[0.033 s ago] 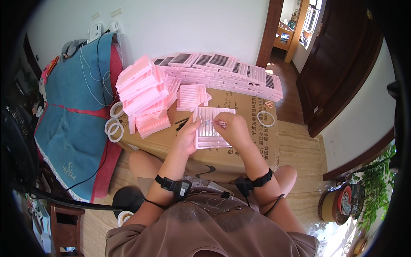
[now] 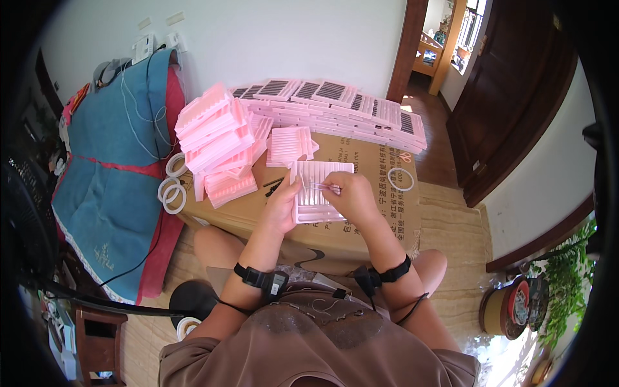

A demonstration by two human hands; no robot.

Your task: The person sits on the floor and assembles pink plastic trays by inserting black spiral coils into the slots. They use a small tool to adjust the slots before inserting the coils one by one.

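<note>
My left hand [image 2: 282, 205] grips a shallow pink tray [image 2: 312, 213] with parallel ridges by its left side, thumb on the rim. Over the tray's middle, my right hand [image 2: 351, 195] is closed in a pinch on a thin pale stick-like tool [image 2: 322, 186], whose tip points left toward the ridges. Exactly what kind of tool it is, I cannot make out. Just left of the tray, partly behind my left hand, small black strips [image 2: 273, 185] lie on the cardboard box [image 2: 361, 152].
Pink ridged trays [image 2: 216, 138] are piled at the left. Along the back, stacked trays [image 2: 332, 92] hold rows of black strips. White rings [image 2: 171, 195] sit at the box's left edge; another white ring [image 2: 401, 180] and pink-handled scissors [image 2: 406, 157] are at the right.
</note>
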